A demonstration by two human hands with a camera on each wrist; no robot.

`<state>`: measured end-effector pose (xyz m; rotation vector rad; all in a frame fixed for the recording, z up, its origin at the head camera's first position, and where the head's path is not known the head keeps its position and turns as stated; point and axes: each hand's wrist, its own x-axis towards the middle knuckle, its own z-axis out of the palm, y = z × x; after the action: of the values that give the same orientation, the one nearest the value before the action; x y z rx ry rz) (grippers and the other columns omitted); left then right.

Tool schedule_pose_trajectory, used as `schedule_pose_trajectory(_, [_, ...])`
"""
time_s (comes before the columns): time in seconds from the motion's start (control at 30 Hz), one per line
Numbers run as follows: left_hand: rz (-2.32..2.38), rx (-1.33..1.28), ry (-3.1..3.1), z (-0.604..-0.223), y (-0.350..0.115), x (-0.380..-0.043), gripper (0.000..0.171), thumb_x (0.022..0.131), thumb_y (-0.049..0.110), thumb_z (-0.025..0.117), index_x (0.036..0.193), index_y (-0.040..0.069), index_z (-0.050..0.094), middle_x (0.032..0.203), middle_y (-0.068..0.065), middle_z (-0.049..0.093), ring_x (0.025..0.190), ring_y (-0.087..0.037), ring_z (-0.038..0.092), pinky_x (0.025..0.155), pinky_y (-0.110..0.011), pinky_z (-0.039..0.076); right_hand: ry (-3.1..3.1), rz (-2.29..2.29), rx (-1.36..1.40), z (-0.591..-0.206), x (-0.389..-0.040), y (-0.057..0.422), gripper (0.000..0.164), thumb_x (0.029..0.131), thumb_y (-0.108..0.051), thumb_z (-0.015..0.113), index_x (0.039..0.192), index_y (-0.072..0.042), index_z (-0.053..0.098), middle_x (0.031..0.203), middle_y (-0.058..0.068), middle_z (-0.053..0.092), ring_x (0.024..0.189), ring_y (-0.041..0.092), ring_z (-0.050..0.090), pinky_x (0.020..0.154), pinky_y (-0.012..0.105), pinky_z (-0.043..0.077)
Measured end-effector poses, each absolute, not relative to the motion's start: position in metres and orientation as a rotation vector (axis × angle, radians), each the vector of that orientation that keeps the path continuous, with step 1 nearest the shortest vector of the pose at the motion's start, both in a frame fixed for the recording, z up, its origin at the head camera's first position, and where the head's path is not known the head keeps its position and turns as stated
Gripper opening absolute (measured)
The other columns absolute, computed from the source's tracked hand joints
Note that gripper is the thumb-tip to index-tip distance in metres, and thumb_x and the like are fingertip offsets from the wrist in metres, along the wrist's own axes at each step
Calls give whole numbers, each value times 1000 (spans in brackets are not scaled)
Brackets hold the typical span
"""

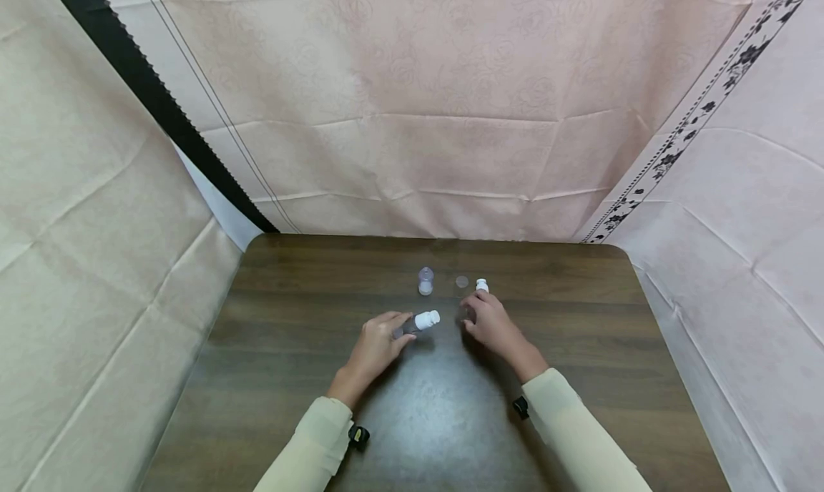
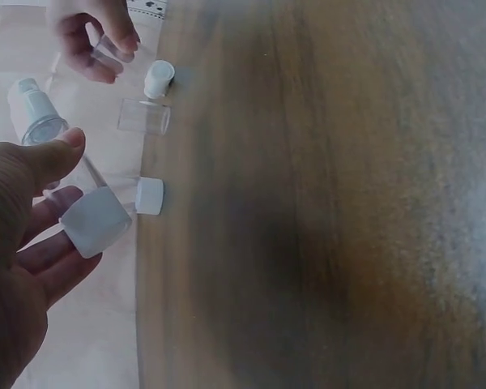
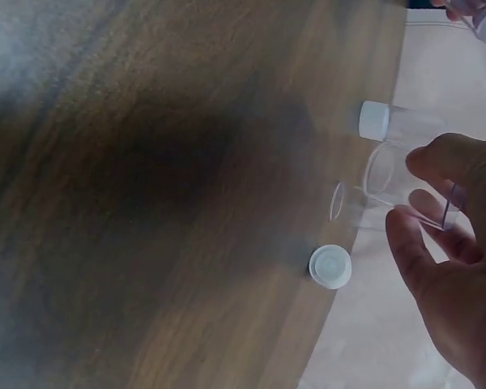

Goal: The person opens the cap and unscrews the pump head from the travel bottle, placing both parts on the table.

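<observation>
My left hand (image 1: 376, 345) grips a small clear pump bottle with a white pump top (image 1: 427, 320) and a white base (image 2: 95, 223). The bottle is tilted above the table, its pump pointing away from the palm. Opposite, my right hand (image 1: 494, 327) pinches a clear, hollow cylindrical cap (image 3: 401, 193) between thumb and fingers. Just beyond the hands, a second clear cylindrical cap (image 2: 143, 117) stands on the table. To its right is a white pump piece (image 1: 482, 284), and to its left a clear container with a white end (image 1: 425, 281).
The brown wooden table (image 1: 425, 435) has rounded far corners. Pale patterned cloth (image 1: 450, 120) hangs behind its far edge, and more cloth hangs at both sides. A black wrist strap piece (image 1: 358, 435) shows at the left cuff.
</observation>
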<state>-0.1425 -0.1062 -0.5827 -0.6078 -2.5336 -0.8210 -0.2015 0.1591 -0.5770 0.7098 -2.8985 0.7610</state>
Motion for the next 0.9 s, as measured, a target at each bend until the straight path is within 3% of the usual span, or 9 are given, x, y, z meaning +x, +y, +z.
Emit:
schedule_pose_trajectory(0.7, [-942,-577,-2473,-597,-103,-150,44,77,15,92,116,1,77,105,-14,78,93,-29,76,78,-41,62,-3053,753,718,-599,-215,146,41,86,-4,78,123,3,62,115,20,68,110,35,64,97,48,54])
schedule_pose_trajectory(0.9, [-982,-570,-2472,-600,-98,-152,44,77,13,92,116,1,77,106,-14,77,95,-29,76,79,-41,62,-3040,811,679,-602,-209,151,55,87,-8,79,136,4,57,129,24,65,123,40,60,105,51,49])
